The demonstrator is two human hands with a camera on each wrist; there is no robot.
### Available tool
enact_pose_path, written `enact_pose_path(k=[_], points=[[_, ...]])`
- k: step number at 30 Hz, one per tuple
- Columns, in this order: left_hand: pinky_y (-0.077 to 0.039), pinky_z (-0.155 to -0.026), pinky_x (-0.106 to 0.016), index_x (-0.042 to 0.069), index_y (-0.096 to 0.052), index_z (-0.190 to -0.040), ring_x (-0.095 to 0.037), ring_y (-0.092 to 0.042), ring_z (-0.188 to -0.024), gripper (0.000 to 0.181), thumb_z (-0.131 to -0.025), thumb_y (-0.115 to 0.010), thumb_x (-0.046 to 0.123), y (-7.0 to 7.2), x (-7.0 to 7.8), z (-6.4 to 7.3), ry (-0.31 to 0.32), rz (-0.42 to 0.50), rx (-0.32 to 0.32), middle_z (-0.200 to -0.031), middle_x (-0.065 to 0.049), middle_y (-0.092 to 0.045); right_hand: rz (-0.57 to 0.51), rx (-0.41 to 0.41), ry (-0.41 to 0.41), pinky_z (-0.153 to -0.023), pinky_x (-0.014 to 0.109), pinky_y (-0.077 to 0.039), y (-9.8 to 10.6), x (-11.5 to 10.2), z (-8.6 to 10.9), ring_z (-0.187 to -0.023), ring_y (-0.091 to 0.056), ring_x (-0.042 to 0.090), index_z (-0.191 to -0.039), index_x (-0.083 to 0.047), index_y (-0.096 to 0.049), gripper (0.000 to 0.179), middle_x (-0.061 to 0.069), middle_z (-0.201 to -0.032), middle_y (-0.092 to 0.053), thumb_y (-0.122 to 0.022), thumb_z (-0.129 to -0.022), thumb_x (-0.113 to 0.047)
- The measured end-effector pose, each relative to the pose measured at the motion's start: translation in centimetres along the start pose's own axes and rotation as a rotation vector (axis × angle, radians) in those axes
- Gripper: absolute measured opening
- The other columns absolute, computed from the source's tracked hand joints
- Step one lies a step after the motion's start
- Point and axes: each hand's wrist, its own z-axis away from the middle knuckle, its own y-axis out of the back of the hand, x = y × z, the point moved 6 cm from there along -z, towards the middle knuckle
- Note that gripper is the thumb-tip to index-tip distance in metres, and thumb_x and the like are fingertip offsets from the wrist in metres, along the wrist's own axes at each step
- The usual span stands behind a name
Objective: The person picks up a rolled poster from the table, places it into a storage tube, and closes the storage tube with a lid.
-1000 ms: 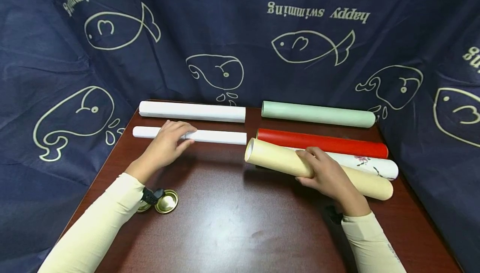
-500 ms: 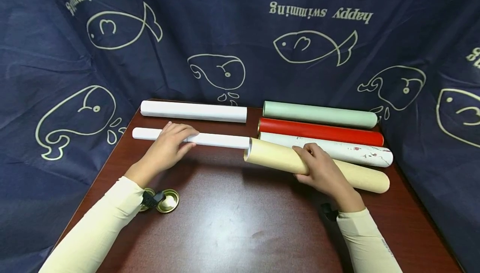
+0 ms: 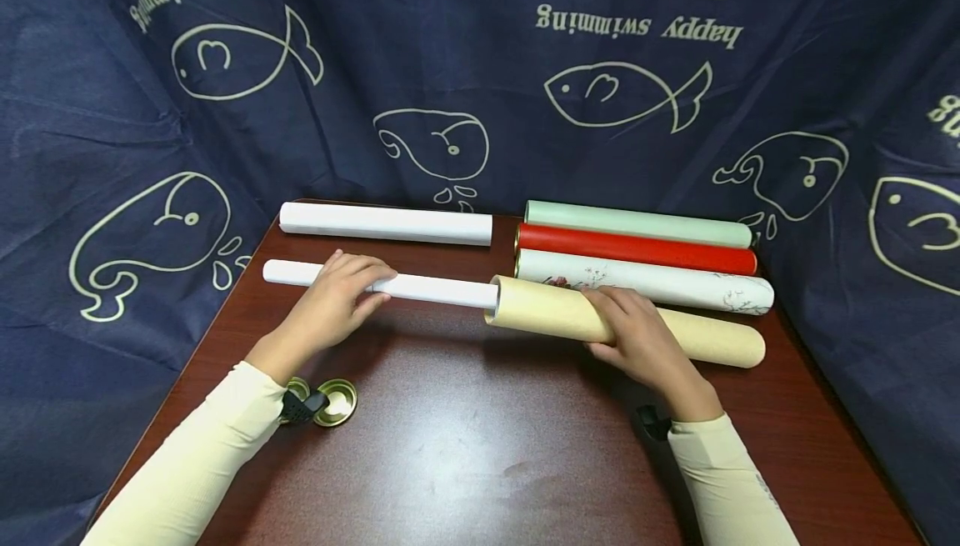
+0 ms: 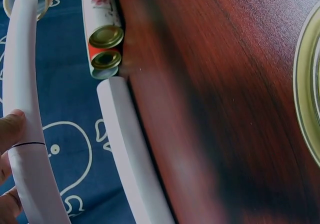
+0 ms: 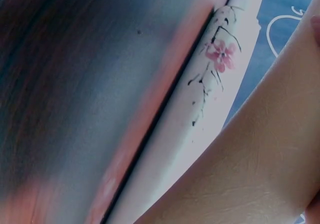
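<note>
My left hand grips a rolled sheet of white paper near its middle. A thin dark band circles this roll in the left wrist view. With my right hand I hold a cream cardboard tube around its middle. The roll's right end is at the tube's open left mouth, lined up with it; how far in it reaches, I cannot tell. In the right wrist view, the cream tube crosses in front of a white tube with a blossom print.
Behind the cream tube lie the blossom tube, a red tube and a pale green tube, side by side. A second white paper roll lies at the back left. Round gold lids are by my left wrist.
The red and blossom tubes have shifted back toward the green one. The cream tube has moved slightly back and levelled, while the paper roll's right end has come down to its mouth.
</note>
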Motion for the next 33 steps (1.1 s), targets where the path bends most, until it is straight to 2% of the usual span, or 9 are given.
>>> enact_pose_path(k=[8, 21, 33], points=[[-0.026, -0.109, -0.067, 0.01, -0.069, -0.117, -0.032, -0.056, -0.113, 0.031, -0.087, -0.077, 0.016, -1.1, 0.8, -0.5, -0.001, -0.02, -0.047, -0.117, -0.008, -0.065, -0.008, 0.019, 0.028, -0.098, 0.055, -0.039, -0.3, -0.3, -0.2, -0.115, -0.054, 0.038, -0.134, -0.003, -0.055, 0.077, 0.016, -0.124, -0.059, -0.087, -0.065, -0.013], [-0.026, -0.11, -0.065, 0.01, -0.07, -0.119, -0.03, -0.056, -0.111, 0.031, -0.089, -0.075, 0.017, -2.8, 2.7, -1.5, -0.067, -0.011, -0.08, -0.115, -0.007, -0.065, -0.024, 0.018, 0.032, -0.099, 0.055, -0.038, -0.8, -0.6, -0.1, -0.115, -0.054, 0.038, -0.132, -0.004, -0.057, 0.077, 0.016, -0.124, -0.059, -0.09, -0.063, -0.013], [-0.029, -0.109, -0.062, 0.011, -0.071, -0.117, -0.028, -0.057, -0.107, 0.032, -0.086, -0.079, 0.015, -3.9, 4.2, -2.2, -0.104, -0.008, -0.064, -0.111, -0.005, -0.064, -0.029, 0.01, 0.038, -0.099, 0.053, -0.039, -0.9, -0.6, 0.0, -0.115, -0.054, 0.035, -0.131, -0.004, -0.057, 0.074, 0.014, -0.124, -0.059, -0.088, -0.064, -0.015]])
